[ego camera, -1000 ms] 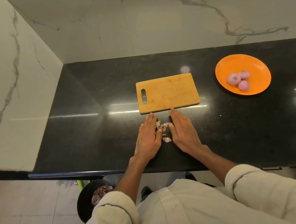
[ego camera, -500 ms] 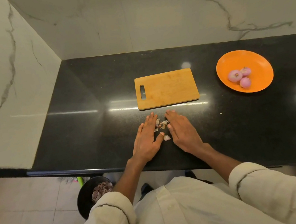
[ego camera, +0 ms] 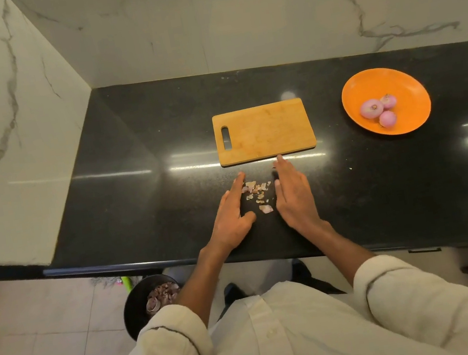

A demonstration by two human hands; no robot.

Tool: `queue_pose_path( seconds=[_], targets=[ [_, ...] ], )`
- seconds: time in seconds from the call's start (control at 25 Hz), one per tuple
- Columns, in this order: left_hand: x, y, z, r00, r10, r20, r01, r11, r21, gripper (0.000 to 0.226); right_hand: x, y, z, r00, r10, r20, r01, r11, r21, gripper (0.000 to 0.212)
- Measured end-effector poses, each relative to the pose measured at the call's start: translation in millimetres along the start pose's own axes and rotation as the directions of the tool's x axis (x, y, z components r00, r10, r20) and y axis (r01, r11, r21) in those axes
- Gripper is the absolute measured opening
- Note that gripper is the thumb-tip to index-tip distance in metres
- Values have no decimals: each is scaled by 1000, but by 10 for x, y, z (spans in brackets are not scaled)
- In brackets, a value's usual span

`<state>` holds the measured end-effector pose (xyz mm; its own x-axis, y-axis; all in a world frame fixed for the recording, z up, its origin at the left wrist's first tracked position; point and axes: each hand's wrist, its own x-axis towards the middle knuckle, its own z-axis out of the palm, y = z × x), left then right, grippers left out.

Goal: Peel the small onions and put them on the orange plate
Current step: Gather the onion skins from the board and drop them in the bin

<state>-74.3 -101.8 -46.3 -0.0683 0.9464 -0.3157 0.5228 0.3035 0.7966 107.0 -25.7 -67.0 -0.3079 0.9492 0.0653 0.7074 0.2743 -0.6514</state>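
Orange plate [ego camera: 401, 80] sits far right on the black surface [ego camera: 137, 192], holding three peeled onions [ego camera: 371, 109]. Skins [ego camera: 256, 192] lie scattered between the two flat, open hands, nearer the left hand [ego camera: 230, 213] than the right hand [ego camera: 294, 195]. Peeling looks done; sweeping the scraps toward the near edge, above the bin [ego camera: 136, 303], seems next.
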Motion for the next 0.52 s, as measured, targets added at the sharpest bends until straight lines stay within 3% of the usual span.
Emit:
queue_pose_path(
  seconds=[0.12, 0.28, 0.44, 0.52],
  targets=[
    [-5, -14, -1, 1000, 14, 12, -14, 999, 32, 101, -8, -67, 100, 990, 12, 143, 0, 996, -88, 56],
    [-16, 12, -44, 999, 34, 36, -35, 999, 36, 100, -355, -22, -12, 962, -209, 175, 214, 977, -7, 58],
    [9, 15, 21, 994, 93, 58, -105, 959, 262, 102, -180, -48, -22, 991, 28, 130, -22, 999, -41, 59],
    [13, -7, 20, 990, 115, 85, -135, 943, 303, 100, -216, -151, 44, 977, -28, 211, 36, 999, -36, 63]
  ],
)
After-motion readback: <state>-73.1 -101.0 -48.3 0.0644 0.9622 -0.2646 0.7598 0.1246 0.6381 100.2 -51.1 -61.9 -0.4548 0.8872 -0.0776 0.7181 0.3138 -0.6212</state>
